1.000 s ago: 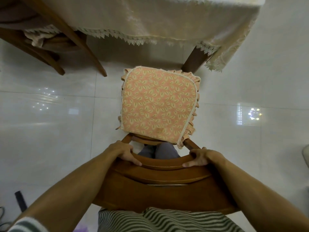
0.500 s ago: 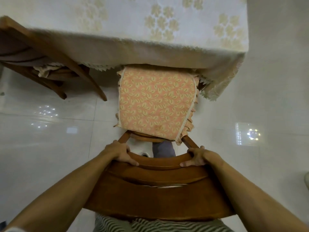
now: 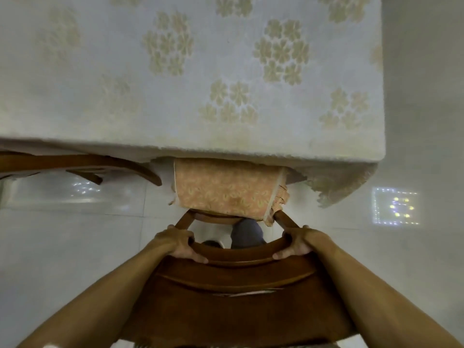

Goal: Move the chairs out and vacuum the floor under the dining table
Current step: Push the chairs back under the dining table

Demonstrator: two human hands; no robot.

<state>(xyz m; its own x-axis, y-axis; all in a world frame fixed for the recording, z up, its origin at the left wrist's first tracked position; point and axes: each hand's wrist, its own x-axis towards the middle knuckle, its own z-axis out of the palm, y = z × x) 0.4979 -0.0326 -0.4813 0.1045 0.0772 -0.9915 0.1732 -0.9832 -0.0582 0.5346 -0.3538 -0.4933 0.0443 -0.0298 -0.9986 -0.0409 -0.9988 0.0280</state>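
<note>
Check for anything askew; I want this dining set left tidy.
The seat cushion sits crooked on the chair: its frilled rear-right corner overhangs the seat frame, near the right hand. Nothing looks spilled or broken.

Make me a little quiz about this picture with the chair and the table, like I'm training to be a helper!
1. True or false: the left hand and the right hand both grip the top rail of the chair.
2. Where is the far end of the orange seat cushion? A) tucked under the edge of the tablecloth B) draped over the top rail C) held in the right hand
3. Fill in: the tablecloth's pattern shows clusters of ____.
Key: 1 true; 2 A; 3 flowers.
</note>
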